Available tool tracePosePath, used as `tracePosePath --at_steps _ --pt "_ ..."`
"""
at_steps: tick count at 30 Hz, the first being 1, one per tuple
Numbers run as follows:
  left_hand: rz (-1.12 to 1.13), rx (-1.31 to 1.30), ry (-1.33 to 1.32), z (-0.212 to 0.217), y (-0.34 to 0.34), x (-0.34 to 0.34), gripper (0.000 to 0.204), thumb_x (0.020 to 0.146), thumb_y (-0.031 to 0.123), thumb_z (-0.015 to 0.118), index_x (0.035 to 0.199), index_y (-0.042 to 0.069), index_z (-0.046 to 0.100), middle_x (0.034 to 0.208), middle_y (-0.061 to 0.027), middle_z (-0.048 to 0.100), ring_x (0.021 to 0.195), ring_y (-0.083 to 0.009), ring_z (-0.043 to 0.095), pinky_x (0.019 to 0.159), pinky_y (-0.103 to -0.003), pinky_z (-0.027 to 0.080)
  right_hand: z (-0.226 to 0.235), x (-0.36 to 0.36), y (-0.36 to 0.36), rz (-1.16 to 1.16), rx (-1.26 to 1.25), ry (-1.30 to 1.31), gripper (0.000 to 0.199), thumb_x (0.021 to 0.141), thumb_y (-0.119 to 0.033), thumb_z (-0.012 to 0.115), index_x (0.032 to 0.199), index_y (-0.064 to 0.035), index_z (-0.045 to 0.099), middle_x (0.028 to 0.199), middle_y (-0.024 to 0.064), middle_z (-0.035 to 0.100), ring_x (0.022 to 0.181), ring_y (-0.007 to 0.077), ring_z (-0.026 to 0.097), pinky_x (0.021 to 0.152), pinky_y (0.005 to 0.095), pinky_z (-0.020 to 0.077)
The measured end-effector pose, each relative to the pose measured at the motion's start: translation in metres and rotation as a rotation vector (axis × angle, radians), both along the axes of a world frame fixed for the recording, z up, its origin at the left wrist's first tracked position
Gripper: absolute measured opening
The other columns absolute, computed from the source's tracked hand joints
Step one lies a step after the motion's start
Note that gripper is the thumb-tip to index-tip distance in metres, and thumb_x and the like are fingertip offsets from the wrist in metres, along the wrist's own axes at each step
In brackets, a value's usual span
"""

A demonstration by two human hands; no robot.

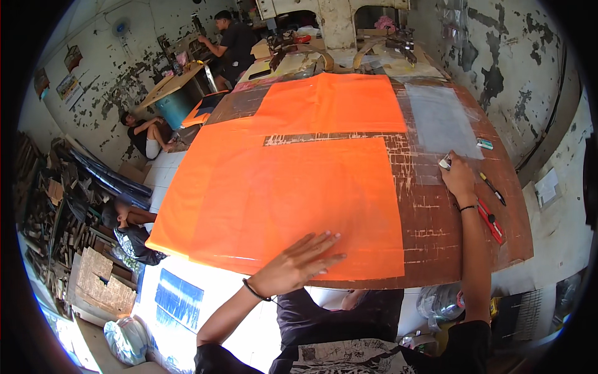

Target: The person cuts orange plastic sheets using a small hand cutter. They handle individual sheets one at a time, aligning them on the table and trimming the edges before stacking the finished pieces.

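My left hand (300,263) lies open, fingers spread, over the near edge of a bright orange sheet (299,193) on the brown worn tabletop (431,234). My right hand (458,176) is closed round a small whitish object (445,163), whose kind I cannot make out. It rests at the near end of a clear plastic sheet (441,115) at the table's right. Another orange piece (330,103) lies farther back, with a strip of brown board showing between the two.
Right of my right hand lie a small green and white box (484,144), a marker pen (493,189) and a red cutter knife (490,222). A large pale machine (336,25) stands at the back. One person (235,47) stands working far left; two others sit on the floor.
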State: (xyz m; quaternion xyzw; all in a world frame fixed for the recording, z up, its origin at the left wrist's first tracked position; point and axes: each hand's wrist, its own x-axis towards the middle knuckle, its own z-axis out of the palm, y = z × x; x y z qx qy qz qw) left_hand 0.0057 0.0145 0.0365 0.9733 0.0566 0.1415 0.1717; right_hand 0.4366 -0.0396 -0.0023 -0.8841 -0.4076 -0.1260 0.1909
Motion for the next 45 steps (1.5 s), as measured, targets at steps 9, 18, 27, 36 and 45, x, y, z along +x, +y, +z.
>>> tracePosePath --at_steps 9,18,27,36,45 --pt "-0.375 -0.234 0.025 -0.022 -0.019 0.003 0.040 0.083 0.023 0.055 0.123 0.016 0.053 0.136 -0.0111 0.039 0.128 -0.0306 0.033 0.106 -0.049 0.027 0.001 -0.005 -0.004 -0.021 -0.019 -0.001 0.051 0.079 -0.031 0.059 0.121 -0.0038 0.049 0.107 0.0171 0.059 0.096 0.0352 0.057 0.081 0.0450 0.0469" --pt "0.276 -0.162 0.184 -0.021 0.002 0.022 0.072 0.082 0.067 0.033 0.133 0.016 0.039 0.143 -0.0198 0.021 0.134 -0.0381 0.010 0.105 -0.059 0.004 0.007 -0.006 -0.007 -0.033 0.009 0.008 0.046 0.077 -0.025 0.061 0.117 -0.0055 0.052 0.102 0.0195 0.060 0.095 0.0369 0.057 0.078 0.0452 0.0469" --pt "-0.093 0.251 0.299 -0.016 0.048 0.058 0.070 0.080 0.062 0.046 0.137 0.023 0.034 0.146 -0.0185 0.009 0.135 -0.0370 0.005 0.106 -0.057 0.003 0.002 -0.005 -0.006 0.028 0.003 0.008 0.036 0.077 -0.030 0.060 0.105 -0.0071 0.055 0.092 0.0188 0.063 0.086 0.0376 0.060 0.074 0.0477 0.0475" --pt "0.182 0.035 0.309 -0.012 0.043 0.051 0.069 0.076 0.061 0.054 0.133 0.025 0.040 0.146 -0.0170 0.012 0.135 -0.0394 0.004 0.107 -0.056 0.002 -0.001 0.004 -0.007 0.039 0.031 0.003 0.031 0.078 -0.030 0.060 0.098 -0.0074 0.056 0.085 0.0178 0.064 0.083 0.0376 0.060 0.070 0.0476 0.0483" --pt "0.190 0.171 0.229 -0.024 0.031 0.060 0.077 0.068 0.062 0.060 0.133 0.026 0.041 0.147 -0.0099 0.015 0.134 -0.0417 0.005 0.107 -0.056 0.003 -0.003 0.006 -0.007 0.051 0.062 -0.041 0.029 0.078 -0.029 0.059 0.097 -0.0063 0.056 0.088 0.0178 0.063 0.083 0.0371 0.060 0.070 0.0474 0.0484"
